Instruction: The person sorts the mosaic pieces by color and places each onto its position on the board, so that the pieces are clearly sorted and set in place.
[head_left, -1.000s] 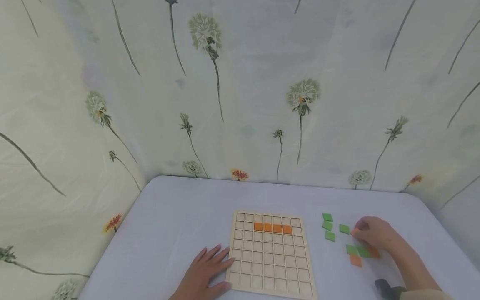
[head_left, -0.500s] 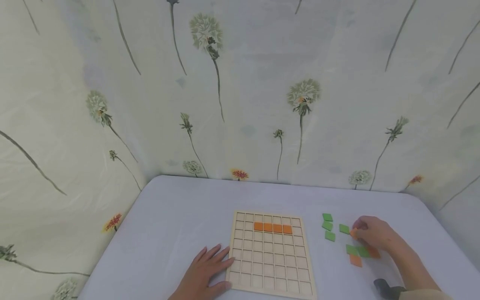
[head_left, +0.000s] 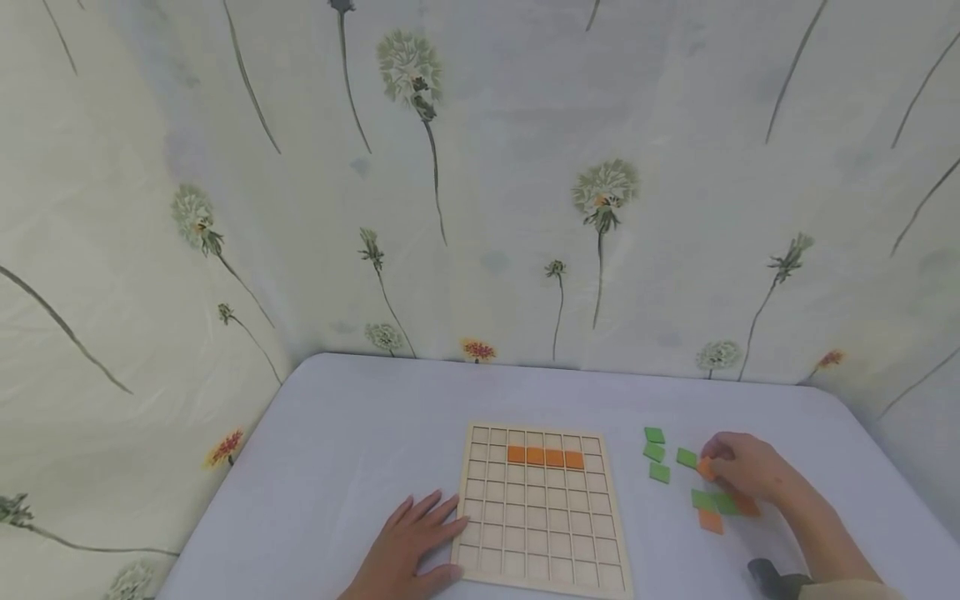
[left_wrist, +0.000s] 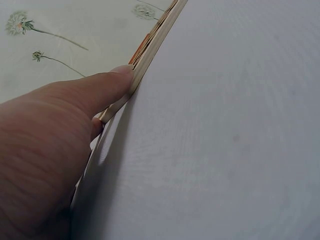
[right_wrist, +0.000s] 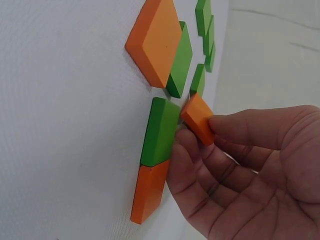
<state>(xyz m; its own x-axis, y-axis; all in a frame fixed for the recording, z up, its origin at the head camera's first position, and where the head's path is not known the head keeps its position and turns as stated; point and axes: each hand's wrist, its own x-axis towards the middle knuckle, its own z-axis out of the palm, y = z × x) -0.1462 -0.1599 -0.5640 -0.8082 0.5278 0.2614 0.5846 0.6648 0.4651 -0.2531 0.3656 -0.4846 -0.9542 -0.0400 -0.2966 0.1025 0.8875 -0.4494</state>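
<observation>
- Head view: the right hand [head_left: 742, 468] pinches a small orange tile [head_left: 706, 467] at its fingertips, just above the bench [head_left: 360, 433] and beside the loose tiles. A green tile [head_left: 687, 457] lies just beyond the fingertips, more green ones further out to the hand's left, and a green and orange cluster [head_left: 712, 508] sits under and just short of the palm.
- The left hand [head_left: 408, 546] lies flat with fingers spread and straight, fingertips touching the near left edge of the wooden grid board [head_left: 542, 510]. It grips nothing. That steadying press looks worth holding so the board does not slide.
- A row of four orange tiles [head_left: 545, 457] already fills cells in the board's second row, well to the left of the right hand. My judgement: carry the pinched tile level and set it squarely into a cell, edges lined up with the grid.
- Left wrist view: the thumb [left_wrist: 107, 82] rests against the thin board edge [left_wrist: 150, 47]; the other fingers are out of frame, and the board's cells cannot be seen.
- Right wrist view: thumb and fingers [right_wrist: 235, 127] are clamped on the orange tile [right_wrist: 199, 119], tilted off the bench beside a green tile [right_wrist: 160, 131]. How firmly the fingertips behind the tile bear on it is hidden.
- A dark object at the wrist is cut off in the head view; what it is I cannot tell.
</observation>
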